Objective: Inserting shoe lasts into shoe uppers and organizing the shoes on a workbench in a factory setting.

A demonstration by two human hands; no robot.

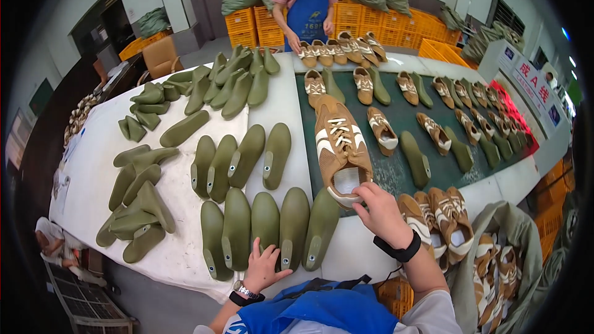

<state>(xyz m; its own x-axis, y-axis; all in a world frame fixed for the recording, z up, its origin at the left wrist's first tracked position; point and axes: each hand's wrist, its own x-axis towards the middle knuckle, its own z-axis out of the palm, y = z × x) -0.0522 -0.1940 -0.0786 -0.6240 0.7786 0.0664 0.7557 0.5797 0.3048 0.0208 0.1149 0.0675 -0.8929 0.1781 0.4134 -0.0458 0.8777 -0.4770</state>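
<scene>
My right hand point(378, 211) grips a brown sneaker point(339, 142) with white stripes and laces by its heel, raised above the green belt with its toe pointing away. My left hand point(267, 267) is on the near end of a green shoe last point(265, 213), the middle one of the front row. Its fingers are bent over the last, and the palm side is hidden. Other lasts lie close on both sides, such as one olive last point(237, 229) to its left and another point(294, 222) to its right.
Sneakers paired with lasts point(414, 158) line the green belt point(383, 170). Loose lasts point(139, 210) lie on the white table point(80, 179). Sneakers point(455, 222) crowd the near right edge beside a sack point(507, 222). Across the table stands a person in a blue apron point(307, 15).
</scene>
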